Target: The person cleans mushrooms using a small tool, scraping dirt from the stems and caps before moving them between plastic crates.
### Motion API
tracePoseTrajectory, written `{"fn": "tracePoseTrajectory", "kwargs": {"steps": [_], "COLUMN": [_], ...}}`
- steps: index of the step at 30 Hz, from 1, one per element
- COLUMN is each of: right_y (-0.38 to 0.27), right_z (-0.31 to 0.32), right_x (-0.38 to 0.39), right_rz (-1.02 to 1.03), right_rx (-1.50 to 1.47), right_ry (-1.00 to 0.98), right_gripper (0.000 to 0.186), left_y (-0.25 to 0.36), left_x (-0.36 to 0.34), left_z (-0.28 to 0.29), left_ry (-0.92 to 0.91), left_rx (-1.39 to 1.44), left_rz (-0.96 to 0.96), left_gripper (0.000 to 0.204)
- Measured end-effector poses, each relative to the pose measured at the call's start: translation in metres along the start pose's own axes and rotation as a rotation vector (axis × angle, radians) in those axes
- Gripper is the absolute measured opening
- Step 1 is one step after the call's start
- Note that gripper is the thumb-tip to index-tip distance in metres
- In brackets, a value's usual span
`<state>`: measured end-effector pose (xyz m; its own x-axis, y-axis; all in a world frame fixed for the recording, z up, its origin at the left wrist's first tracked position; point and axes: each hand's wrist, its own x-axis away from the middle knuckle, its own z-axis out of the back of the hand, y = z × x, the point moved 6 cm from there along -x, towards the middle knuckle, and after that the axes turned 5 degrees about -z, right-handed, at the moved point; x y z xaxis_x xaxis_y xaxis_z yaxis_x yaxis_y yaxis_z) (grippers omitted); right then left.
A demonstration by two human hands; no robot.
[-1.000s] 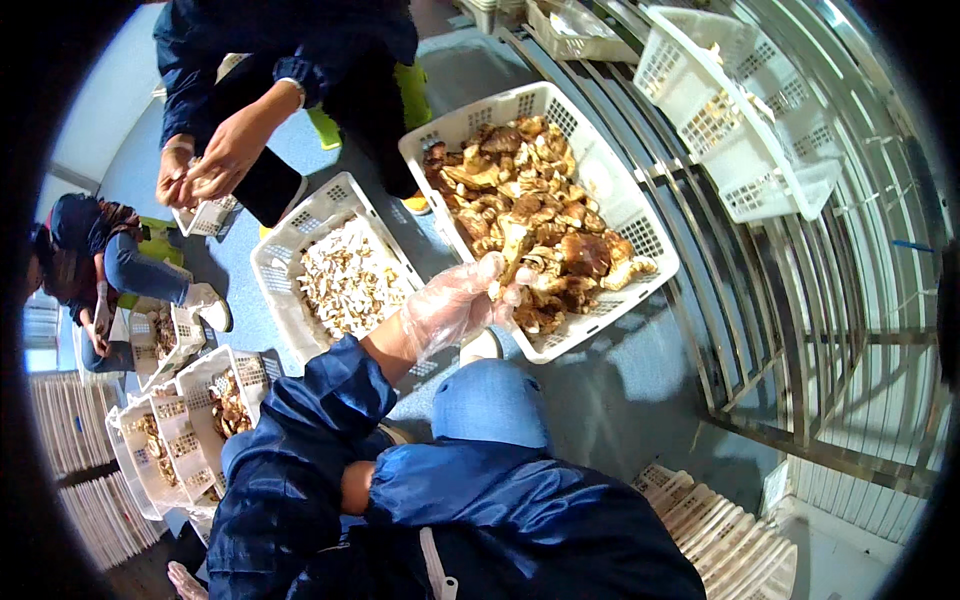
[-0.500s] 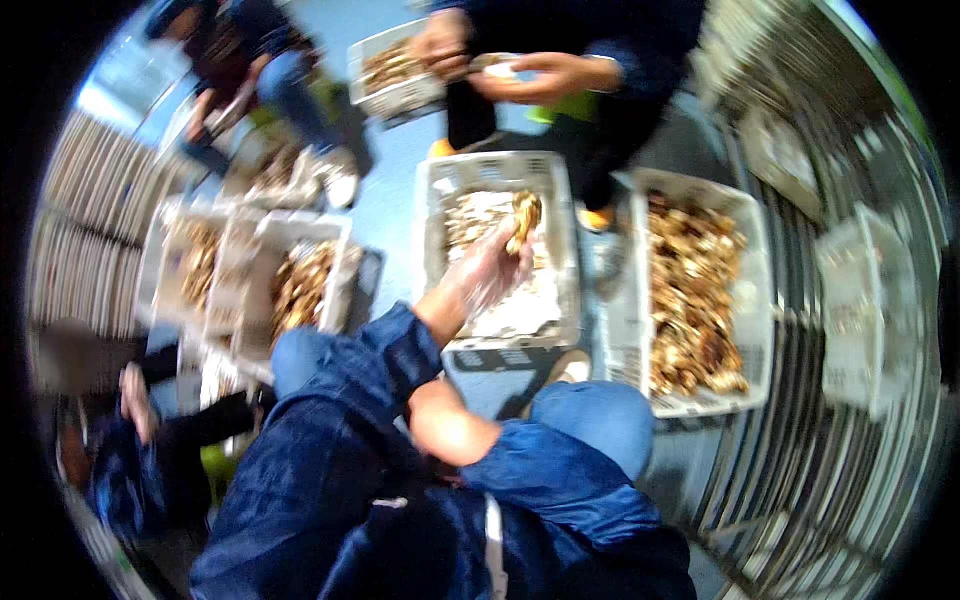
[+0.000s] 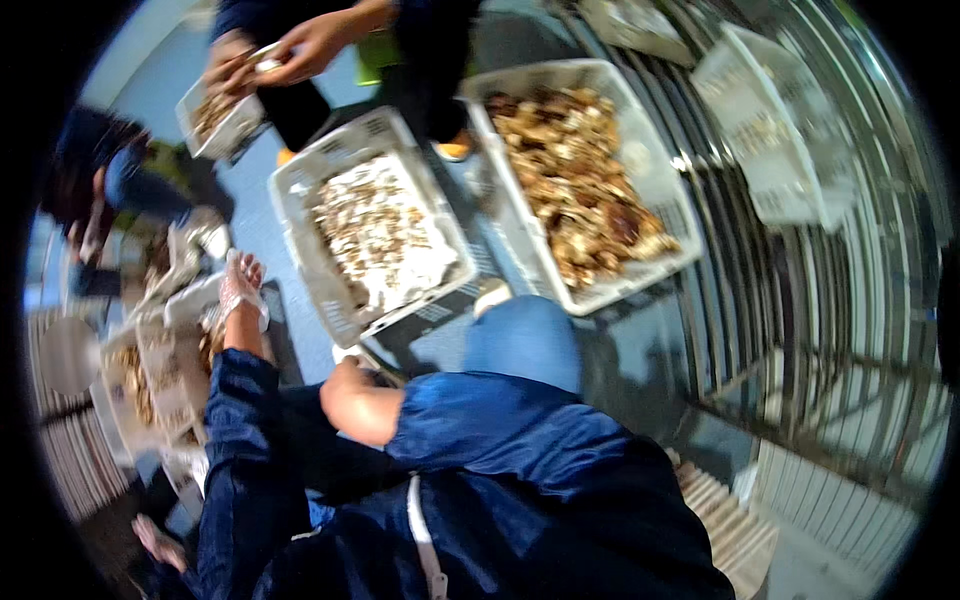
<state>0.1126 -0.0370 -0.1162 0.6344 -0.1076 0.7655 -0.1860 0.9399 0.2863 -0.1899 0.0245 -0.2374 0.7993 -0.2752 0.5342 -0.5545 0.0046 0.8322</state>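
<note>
My left hand (image 3: 242,285), in a thin clear glove, reaches out at the left beside the white crates. Its fingers are apart and slightly curled, and I see nothing in them. Beneath it, brown mushrooms (image 3: 210,342) lie in a white crate (image 3: 190,300). My bare right forearm (image 3: 362,408) is bent across my lap, with the right hand's fingers hidden or too blurred to read. In front of me stands a white plastic crate (image 3: 290,215) holding pale and brown mushroom pieces (image 3: 375,230). Right of it, a second crate (image 3: 685,225) holds large golden-brown mushrooms (image 3: 575,175).
A co-worker's hands (image 3: 290,55) hold a small pale piece at the top. Another person (image 3: 120,170) sits at far left, and another hand (image 3: 158,543) shows at lower left. Metal racks (image 3: 730,330) and a white basket (image 3: 775,125) line the right side.
My left hand has swung left from above the middle crate to the left crates. The mushroom it held no longer shows in it. My view has turned to the right.
</note>
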Motion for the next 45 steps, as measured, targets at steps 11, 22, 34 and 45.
{"fn": "tracePoseTrajectory", "kwargs": {"steps": [11, 22, 34, 45], "right_y": [0.018, 0.056, 0.038, 0.016], "right_z": [-0.001, -0.086, -0.154, -0.106], "right_x": [-0.001, 0.05, 0.076, 0.06], "right_rz": [0.05, 0.206, 0.256, 0.394], "right_rx": [-1.534, -2.066, -1.591, -1.303], "right_ry": [0.849, 0.849, 0.387, 0.283], "right_gripper": [0.045, 0.038, 0.036, 0.035], "left_y": [-0.056, -0.205, -0.181, -0.139], "left_x": [0.359, 0.395, 0.333, 0.322], "left_z": [-0.404, -0.491, -0.475, -0.415], "left_ry": [-1.696, -1.645, -1.297, -1.115], "left_rx": [-1.156, -1.483, -0.4, 0.38], "left_rz": [-1.223, -1.158, 0.174, 0.826], "left_gripper": [0.027, 0.033, 0.024, 0.033]}}
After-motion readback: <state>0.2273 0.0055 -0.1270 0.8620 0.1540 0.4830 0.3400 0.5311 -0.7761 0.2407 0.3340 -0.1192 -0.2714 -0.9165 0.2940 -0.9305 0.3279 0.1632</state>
